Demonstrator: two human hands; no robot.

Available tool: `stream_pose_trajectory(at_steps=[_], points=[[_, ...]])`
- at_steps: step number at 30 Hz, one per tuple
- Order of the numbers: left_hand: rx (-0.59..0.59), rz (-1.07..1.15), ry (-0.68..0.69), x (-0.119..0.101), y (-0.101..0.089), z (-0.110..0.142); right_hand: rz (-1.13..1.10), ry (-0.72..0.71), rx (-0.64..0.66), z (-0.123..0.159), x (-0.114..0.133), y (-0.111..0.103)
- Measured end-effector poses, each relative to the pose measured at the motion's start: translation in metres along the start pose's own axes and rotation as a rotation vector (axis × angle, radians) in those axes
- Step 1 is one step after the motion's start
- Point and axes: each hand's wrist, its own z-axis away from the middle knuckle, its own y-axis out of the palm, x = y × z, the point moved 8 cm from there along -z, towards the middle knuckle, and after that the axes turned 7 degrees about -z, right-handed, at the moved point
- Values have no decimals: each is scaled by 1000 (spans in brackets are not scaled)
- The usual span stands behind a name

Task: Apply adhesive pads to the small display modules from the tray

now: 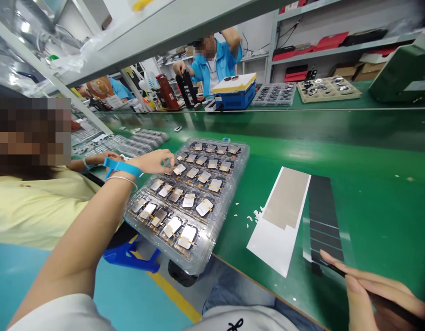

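Note:
My left hand [154, 161] reaches over the left side of a clear plastic tray [229, 193], its fingers curled together near one of the small parts. Whether a part is between those fingertips I cannot make out. Rows of small electronic parts with pale rectangular faces and orange tabs, such as this one [187, 236], fill the tray, which overhangs the table's front edge. My right hand [381, 289] grips black tweezers [339, 271]. Their tip is at the lower end of a clear sheet with black adhesive strips [325, 202]. Left of it lies a white backing sheet with a beige area [288, 197].
Small white scraps [256, 215] lie beside the backing sheet. A person in yellow [36, 207] sits close on the left, near more trays [146, 138]. Across the green table [381, 193], a person in blue [215, 59] sits behind a blue box [236, 97]. A shelf beam [184, 34] crosses above.

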Motion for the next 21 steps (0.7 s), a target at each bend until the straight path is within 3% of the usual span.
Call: stream_pose_trajectory(at_steps=[8, 11, 17, 19, 21], points=[[-21, -9, 48, -4, 0, -2, 19, -74, -55, 0, 11, 4], [-64, -4, 74, -5, -4, 4, 20, -147, -12, 1, 12, 6], [-283, 14, 125, -14, -35, 35, 30, -199, 42, 2, 16, 13], [-385, 27, 144, -27, -49, 48, 16, -183, 28, 1, 23, 17], [-472, 45, 176, -55, -56, 65, -3, -160, 4, -1, 30, 19]])
